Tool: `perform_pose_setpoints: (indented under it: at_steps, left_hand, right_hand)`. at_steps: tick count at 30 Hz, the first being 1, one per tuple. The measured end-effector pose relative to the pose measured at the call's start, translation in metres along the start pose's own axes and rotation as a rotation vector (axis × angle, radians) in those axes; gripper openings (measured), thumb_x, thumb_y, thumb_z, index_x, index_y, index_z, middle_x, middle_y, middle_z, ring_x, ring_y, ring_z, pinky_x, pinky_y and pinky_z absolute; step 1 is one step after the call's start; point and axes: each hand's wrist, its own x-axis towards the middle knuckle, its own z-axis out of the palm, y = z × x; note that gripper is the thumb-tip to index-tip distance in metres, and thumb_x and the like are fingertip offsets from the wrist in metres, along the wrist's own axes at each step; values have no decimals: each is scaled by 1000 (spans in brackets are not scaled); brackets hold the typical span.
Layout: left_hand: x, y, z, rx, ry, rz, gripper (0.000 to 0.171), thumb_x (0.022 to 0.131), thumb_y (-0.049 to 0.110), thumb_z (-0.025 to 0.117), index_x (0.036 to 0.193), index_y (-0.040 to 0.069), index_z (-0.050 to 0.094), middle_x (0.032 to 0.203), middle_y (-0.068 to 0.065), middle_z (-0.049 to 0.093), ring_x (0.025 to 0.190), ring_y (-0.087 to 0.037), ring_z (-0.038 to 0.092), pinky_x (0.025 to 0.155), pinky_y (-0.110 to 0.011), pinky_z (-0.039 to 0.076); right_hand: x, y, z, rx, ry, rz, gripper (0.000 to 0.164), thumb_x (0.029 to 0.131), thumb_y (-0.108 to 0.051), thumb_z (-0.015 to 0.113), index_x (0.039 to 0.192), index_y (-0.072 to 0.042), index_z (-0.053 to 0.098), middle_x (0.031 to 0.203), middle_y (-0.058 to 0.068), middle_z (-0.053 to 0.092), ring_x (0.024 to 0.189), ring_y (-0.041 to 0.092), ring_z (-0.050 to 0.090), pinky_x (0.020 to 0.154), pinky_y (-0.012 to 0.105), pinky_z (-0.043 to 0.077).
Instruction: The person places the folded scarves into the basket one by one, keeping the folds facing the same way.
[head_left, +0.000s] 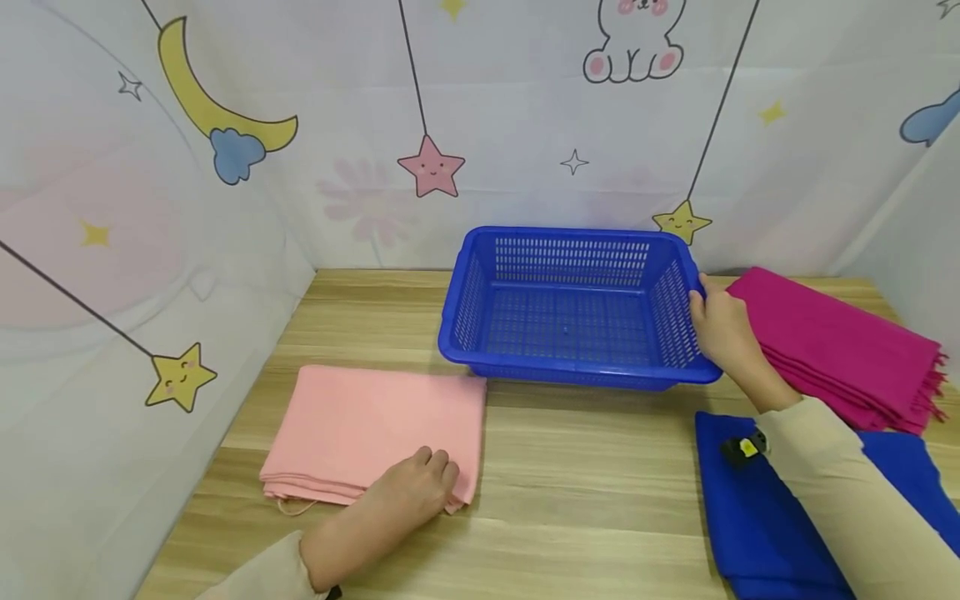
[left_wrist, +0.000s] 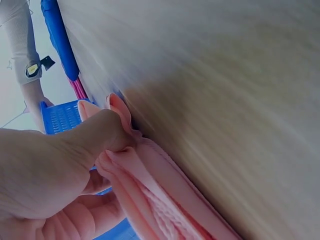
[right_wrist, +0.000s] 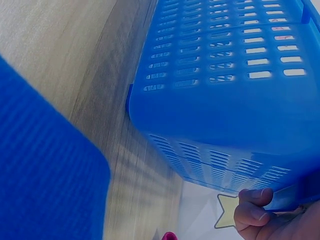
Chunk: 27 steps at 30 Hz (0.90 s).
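Note:
A folded pink cloth (head_left: 382, 425) lies on the left of the table. My left hand (head_left: 420, 487) pinches its near right corner; in the left wrist view the thumb presses on the cloth's layered edge (left_wrist: 145, 175) with fingers curled on the other side. At the back middle stands a blue plastic basket (head_left: 577, 367) with slotted walls and nothing inside. My right hand (head_left: 723, 329) grips its right rim, thumb on the inner side. The right wrist view shows the fingers (right_wrist: 252, 212) curled under the rim beside the slotted wall.
A folded magenta cloth (head_left: 840, 342) with a fringed end lies at the back right, beside the basket. Nearer, a folded blue cloth (head_left: 772, 517) lies partly under the right forearm. Printed fabric walls (head_left: 360, 108) with stars and a moon border the wooden table (head_left: 570, 492).

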Motion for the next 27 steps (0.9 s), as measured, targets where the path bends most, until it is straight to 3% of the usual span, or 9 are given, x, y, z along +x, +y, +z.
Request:
perform_pose_setpoints:
  at_steps: [4, 10, 20, 27]
  left_hand:
    - [3, 3, 2, 10, 61, 11, 29, 75, 11, 77, 70, 10, 48, 64, 1, 41, 58, -11, 38, 55, -22, 34]
    - [9, 7, -2, -20, 108, 14, 28, 72, 5, 76, 70, 10, 49, 63, 2, 40, 57, -10, 36, 53, -21, 33]
    - [19, 13, -4, -36, 47, 22, 25, 75, 10, 78, 72, 12, 53, 65, 2, 44, 58, -9, 37, 53, -19, 33]
    - [29, 16, -7, -22, 59, 18, 25, 82, 17, 76, 72, 12, 54, 65, 3, 45, 57, -9, 37, 51, -18, 33]
  right_hand:
    - [0, -1, 0, -4, 1, -3, 48, 108, -10, 33, 139, 26, 30, 132, 48, 40, 120, 62, 43, 97, 68, 38]
    - [2, -2, 0, -15, 1, 0, 48, 108, -11, 34, 139, 26, 31, 131, 48, 41, 120, 61, 43, 98, 68, 38]
    - [1, -2, 1, -12, 9, -1, 48, 108, -10, 35, 139, 26, 32, 131, 48, 41, 121, 62, 43, 98, 68, 38]
    - [1, -2, 0, -17, 14, -3, 47, 107, -10, 35, 138, 26, 33, 130, 48, 42, 119, 62, 44, 97, 68, 38]
